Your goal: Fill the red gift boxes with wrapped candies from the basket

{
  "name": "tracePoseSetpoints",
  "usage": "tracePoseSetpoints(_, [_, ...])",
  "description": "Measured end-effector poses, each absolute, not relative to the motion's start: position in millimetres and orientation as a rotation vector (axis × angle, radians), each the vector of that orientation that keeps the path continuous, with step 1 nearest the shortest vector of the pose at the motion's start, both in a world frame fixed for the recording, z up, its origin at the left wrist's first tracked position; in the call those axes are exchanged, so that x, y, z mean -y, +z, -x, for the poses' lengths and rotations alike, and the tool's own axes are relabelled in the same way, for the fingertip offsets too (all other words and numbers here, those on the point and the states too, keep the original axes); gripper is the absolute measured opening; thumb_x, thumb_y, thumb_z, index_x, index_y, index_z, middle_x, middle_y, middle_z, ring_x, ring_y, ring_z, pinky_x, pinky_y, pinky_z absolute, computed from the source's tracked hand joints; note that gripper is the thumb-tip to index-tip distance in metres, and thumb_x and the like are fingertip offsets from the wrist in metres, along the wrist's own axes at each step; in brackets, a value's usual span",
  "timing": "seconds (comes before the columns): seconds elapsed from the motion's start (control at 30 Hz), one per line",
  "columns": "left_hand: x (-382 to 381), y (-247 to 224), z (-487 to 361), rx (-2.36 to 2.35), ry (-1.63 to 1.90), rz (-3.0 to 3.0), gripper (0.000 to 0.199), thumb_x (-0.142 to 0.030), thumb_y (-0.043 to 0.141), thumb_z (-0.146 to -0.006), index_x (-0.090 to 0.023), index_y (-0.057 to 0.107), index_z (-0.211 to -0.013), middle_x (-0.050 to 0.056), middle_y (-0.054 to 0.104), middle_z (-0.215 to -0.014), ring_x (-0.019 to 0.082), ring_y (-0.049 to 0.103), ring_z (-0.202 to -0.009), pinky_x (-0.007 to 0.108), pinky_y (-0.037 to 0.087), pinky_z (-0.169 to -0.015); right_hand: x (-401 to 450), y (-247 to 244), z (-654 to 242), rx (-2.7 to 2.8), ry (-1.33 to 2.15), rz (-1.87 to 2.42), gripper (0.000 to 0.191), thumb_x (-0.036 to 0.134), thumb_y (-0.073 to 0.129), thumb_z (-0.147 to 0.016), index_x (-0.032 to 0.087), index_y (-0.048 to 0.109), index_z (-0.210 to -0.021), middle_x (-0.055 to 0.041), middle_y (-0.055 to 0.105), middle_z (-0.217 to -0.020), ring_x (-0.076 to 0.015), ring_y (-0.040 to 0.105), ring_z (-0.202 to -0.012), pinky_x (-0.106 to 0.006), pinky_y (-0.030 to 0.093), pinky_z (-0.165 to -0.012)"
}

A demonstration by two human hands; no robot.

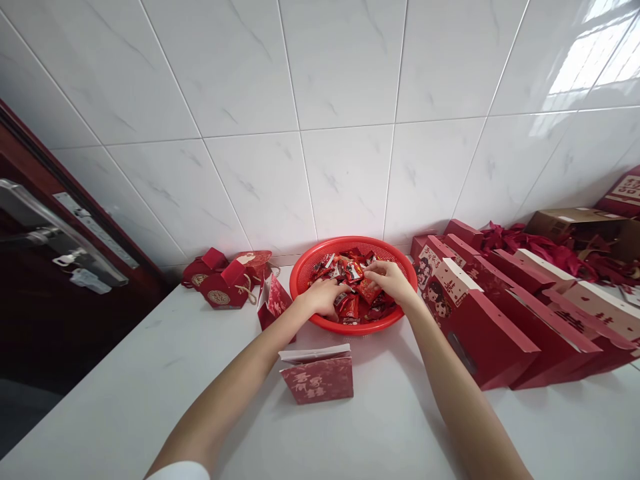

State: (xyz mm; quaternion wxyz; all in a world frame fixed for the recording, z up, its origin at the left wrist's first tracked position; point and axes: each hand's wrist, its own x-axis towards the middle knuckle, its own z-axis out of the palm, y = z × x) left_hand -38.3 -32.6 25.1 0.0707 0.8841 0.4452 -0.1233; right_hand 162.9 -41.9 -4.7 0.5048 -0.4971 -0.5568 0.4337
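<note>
A red perforated plastic basket (pixel 296 277) stands against the tiled wall, filled with small wrapped candies (pixel 350 307) in red, black and white. Inside it, on the left, my left hand (pixel 324 297) reaches down among the candies with its fingers curled; its grip is partly hidden. My right hand (pixel 393 280) comes over the basket's right side, thumb and fingers closed at a red wrapped candy. Between my forearms, in front of the basket, a small red paper gift box (pixel 320 381) with white lettering stands upright, its top open.
Another red paper box (pixel 274 301) stands behind my left forearm. Several closed red boxes (pixel 223 287) with string handles are farther left. Rows of larger red boxes (pixel 487 327) fill the right side, with red ribbon (pixel 540 250) and a cardboard box (pixel 575 223) behind. A door (pixel 55 267) is at left.
</note>
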Motion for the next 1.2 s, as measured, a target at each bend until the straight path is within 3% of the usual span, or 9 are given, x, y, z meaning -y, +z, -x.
tracePoseSetpoints(0.17, [30.1,23.6,38.7,-1.351,-0.351,-2.664,0.061,-0.026,0.074,-0.08,-0.031,0.063,-0.139,0.012,0.071,-0.128,0.036,0.067,-0.118,0.042,0.05,-0.101,41.9,-6.0,-163.7,1.402,1.054,1.2,0.014,0.03,0.076,-0.073,0.019,0.068,-0.074,0.0001,0.067,-0.061,-0.0166,0.066,-0.052,-0.026,0.053,-0.051])
tracePoseSetpoints(0.37, [24.1,15.8,42.1,-1.273,0.109,-2.586,0.042,-0.013,0.051,-0.092,-0.022,0.071,-0.128,0.01,0.075,-0.126,0.029,0.07,-0.116,0.037,0.052,-0.1,40.9,-8.4,-164.7,1.468,1.037,1.212,0.015,0.032,0.076,-0.074,0.02,0.068,-0.076,-0.0008,0.067,-0.063,-0.0194,0.068,-0.058,-0.029,0.055,-0.057])
tracePoseSetpoints(0.57, [17.0,10.0,45.8,-1.041,0.539,-2.366,0.033,-0.019,0.056,-0.093,-0.019,0.074,-0.122,0.007,0.076,-0.124,0.027,0.07,-0.116,0.037,0.052,-0.104,41.6,-9.8,-164.8,1.573,0.975,1.186,0.015,0.031,0.075,-0.072,0.02,0.071,-0.082,-0.0028,0.072,-0.076,-0.0203,0.069,-0.072,-0.029,0.055,-0.063])
tracePoseSetpoints(0.77, [11.5,3.2,48.4,-0.925,0.619,-2.279,0.034,-0.023,0.06,-0.092,-0.017,0.072,-0.123,0.009,0.074,-0.129,0.028,0.068,-0.121,0.041,0.051,-0.107,43.4,-10.0,-164.8,1.654,1.112,1.139,0.017,0.033,0.075,-0.07,0.019,0.07,-0.08,0.0016,0.065,-0.059,-0.0177,0.061,-0.057,-0.028,0.049,-0.056])
tracePoseSetpoints(0.93, [10.1,1.4,48.8,-0.913,0.638,-2.288,0.038,-0.022,0.064,-0.088,-0.018,0.07,-0.125,0.01,0.071,-0.133,0.029,0.064,-0.126,0.043,0.048,-0.111,43.3,-9.2,-165.4,1.588,1.031,1.11,0.02,0.035,0.075,-0.068,0.02,0.072,-0.081,-0.0018,0.071,-0.072,-0.0209,0.065,-0.07,-0.03,0.052,-0.063])
tracePoseSetpoints(1.1, [10.7,2.2,48.5,-0.948,0.58,-2.23,0.044,-0.018,0.062,-0.088,-0.017,0.065,-0.132,0.009,0.079,-0.106,0.026,0.074,-0.101,0.039,0.057,-0.095,41.9,-8.3,-166.0,1.51,0.919,1.156,0.015,0.032,0.072,-0.066,0.02,0.069,-0.075,-0.0014,0.07,-0.074,-0.0218,0.065,-0.074,-0.032,0.052,-0.068])
tracePoseSetpoints(1.2, [12.3,3.6,48.0,-0.983,0.559,-2.209,0.049,-0.015,0.062,-0.085,-0.015,0.063,-0.134,0.008,0.079,-0.101,0.024,0.074,-0.093,0.035,0.058,-0.088,41.7,-7.6,-166.7,1.451,0.879,1.185,0.013,0.03,0.071,-0.064,0.02,0.067,-0.073,-0.001,0.07,-0.074,-0.0217,0.065,-0.076,-0.034,0.052,-0.073])
